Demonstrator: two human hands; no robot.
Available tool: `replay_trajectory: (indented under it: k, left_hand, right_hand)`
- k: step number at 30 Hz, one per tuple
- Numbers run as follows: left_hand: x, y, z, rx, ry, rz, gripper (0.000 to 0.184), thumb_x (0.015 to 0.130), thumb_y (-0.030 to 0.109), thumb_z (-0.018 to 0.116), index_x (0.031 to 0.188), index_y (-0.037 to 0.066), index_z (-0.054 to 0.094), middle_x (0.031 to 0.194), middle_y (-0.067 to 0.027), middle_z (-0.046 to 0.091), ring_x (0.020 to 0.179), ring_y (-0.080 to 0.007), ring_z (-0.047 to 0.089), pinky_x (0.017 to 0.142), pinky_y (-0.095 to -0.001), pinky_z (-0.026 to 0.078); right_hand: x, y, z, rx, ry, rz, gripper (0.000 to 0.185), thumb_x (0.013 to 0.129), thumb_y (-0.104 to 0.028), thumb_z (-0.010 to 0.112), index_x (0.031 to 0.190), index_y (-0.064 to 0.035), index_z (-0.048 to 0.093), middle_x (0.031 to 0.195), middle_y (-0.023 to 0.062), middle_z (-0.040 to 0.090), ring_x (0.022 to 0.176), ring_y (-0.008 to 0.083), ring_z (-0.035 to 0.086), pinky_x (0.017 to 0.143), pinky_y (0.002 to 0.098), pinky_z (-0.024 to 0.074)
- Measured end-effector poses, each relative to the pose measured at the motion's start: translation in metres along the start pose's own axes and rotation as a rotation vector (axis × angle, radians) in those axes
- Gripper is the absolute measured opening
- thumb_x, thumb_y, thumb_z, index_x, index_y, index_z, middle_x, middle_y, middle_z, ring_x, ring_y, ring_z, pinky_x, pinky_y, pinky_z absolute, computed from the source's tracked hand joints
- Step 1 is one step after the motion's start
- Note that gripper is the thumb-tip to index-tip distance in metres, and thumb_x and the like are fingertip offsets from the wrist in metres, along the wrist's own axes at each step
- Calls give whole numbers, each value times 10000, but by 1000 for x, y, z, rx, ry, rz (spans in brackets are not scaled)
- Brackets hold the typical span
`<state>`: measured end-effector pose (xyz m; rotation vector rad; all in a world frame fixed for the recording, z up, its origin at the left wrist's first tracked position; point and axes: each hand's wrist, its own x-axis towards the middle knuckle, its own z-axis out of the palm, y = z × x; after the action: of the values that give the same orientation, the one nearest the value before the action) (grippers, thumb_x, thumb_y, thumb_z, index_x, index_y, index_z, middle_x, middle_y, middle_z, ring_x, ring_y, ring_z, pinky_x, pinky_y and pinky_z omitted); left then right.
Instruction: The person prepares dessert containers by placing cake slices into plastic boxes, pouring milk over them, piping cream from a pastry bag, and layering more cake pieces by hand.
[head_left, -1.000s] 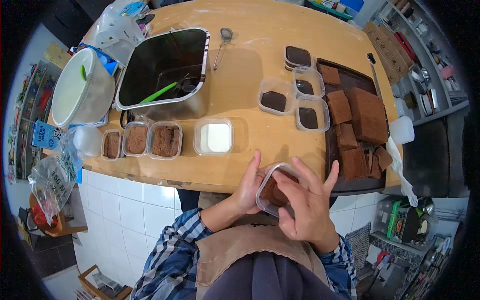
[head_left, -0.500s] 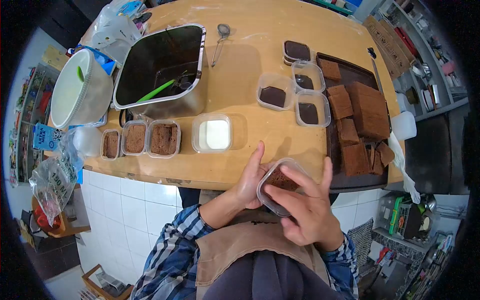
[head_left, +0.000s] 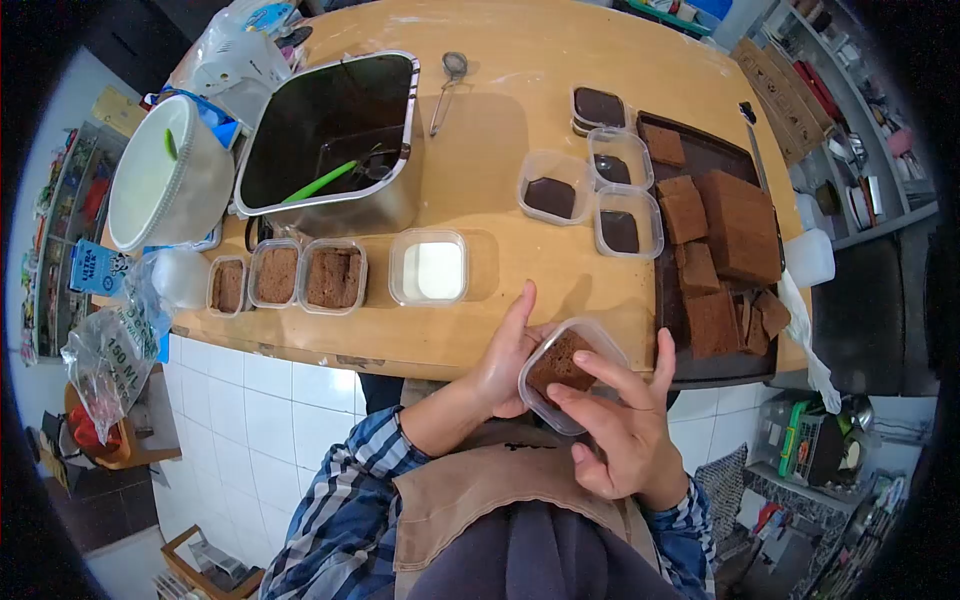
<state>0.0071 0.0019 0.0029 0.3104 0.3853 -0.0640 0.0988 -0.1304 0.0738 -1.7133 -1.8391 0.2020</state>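
Note:
My left hand [head_left: 505, 365] supports a clear plastic container [head_left: 600, 340] from its left side and beneath, thumb raised; some of its fingers are hidden. Inside the tilted container lies a piece of brown chocolate cake [head_left: 556, 368]. My right hand [head_left: 630, 430] is over the container's right side, fingers spread, with two fingertips at the cake's surface. To the left on the table stands a container of white cream [head_left: 432, 270]. Beside it are several containers with cake pieces, such as the nearest cake-filled container [head_left: 335, 278].
A dark baking tray [head_left: 705, 370] carries cut cake and a large cake block [head_left: 738, 225]. Several containers hold dark chocolate [head_left: 550, 198]. A deep metal pan [head_left: 385, 205] with a green spatula [head_left: 320, 180], a white tub [head_left: 165, 190] and a small strainer [head_left: 454, 68] stand farther back.
My right fingers have drawn back slightly from the cake, so more of it shows. The container is turned a little more towards me. The whole view has shifted slightly.

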Motion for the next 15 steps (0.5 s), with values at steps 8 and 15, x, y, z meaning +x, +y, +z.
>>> replay_trajectory:
  k: [8, 15]
  left_hand:
    - [-5, -2, -8, 16, -64, -9, 786, 815, 679, 215, 1173, 29, 473, 1127, -153, 534, 1022, -259, 531, 897, -385, 412]
    - [-41, 4, -22, 37, -35, 190, 773, 803, 680, 272, 1242, 57, 405, 1175, -115, 508, 1054, -238, 517, 872, -398, 440]
  right_hand:
    - [9, -3, 3, -68, -20, 32, 323, 685, -208, 533, 950, -29, 577, 929, 65, 631, 1067, 256, 500, 967, 646, 83]
    - [22, -1, 0, 223, 533, 308, 284, 736, -114, 508, 974, 36, 554, 927, 122, 594, 912, 284, 543, 906, 420, 351]
